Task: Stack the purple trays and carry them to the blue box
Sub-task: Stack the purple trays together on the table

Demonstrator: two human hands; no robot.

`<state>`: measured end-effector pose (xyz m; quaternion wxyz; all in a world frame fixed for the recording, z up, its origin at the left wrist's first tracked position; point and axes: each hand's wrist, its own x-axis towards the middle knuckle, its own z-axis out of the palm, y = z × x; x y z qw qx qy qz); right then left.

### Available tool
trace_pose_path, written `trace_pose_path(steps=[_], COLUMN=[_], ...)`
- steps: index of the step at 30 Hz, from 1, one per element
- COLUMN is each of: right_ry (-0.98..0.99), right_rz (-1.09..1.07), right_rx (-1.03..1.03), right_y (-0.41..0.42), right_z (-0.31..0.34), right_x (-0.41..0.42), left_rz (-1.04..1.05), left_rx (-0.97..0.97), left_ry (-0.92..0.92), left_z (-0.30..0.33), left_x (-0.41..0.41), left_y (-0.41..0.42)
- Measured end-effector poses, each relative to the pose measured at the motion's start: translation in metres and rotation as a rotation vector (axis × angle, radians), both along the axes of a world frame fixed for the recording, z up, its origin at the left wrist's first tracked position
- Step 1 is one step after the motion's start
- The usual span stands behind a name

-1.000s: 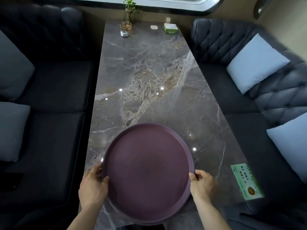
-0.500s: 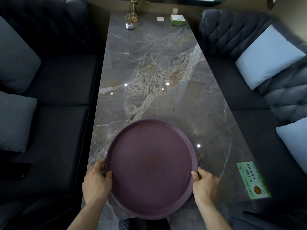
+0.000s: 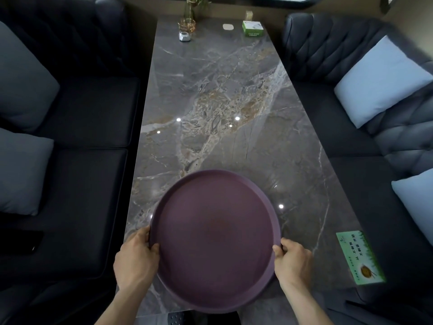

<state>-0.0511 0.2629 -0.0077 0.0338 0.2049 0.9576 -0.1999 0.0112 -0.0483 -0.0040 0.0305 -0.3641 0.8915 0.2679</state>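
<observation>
Purple round tray [image 3: 214, 240] at near end of marble table [image 3: 210, 102], near edge hanging past table end toward person. Can't tell if one tray or stack. L hand [image 3: 136, 259] grasps left rim, thumb over top edge; R hand [image 3: 293, 261] grasps right rim, same grip. Green sticker [image 3: 359, 256] on table corner, right of tray. Far end: green box [image 3: 252, 28], glass vase w/ plant [image 3: 187, 21]. Dark sofas both sides w/ pale cushions [image 3: 382, 78].
</observation>
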Motion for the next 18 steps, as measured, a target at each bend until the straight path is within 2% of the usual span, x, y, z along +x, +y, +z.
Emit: trace_pose_path(steps=[4, 13, 18], right_ry=[0.009, -0.05, -0.075], right_rz=[0.002, -0.007, -0.083], right_rx=[-0.06, -0.063, -0.102], right_y=[0.0042, 0.0036, 0.0041], right_z=[-0.0025, -0.0033, -0.0086], right_x=[0.0008, 0.0003, -0.0043], left_rz=[-0.072, -0.079, -0.076], left_rx=[-0.065, -0.045, -0.02], left_ry=[-0.066, -0.106, -0.134], left_z=[0.0005, -0.0011, 0.0008], left_x=[0.0008, 0.0014, 0.0013], left_y=[-0.0004, 0.0012, -0.0002])
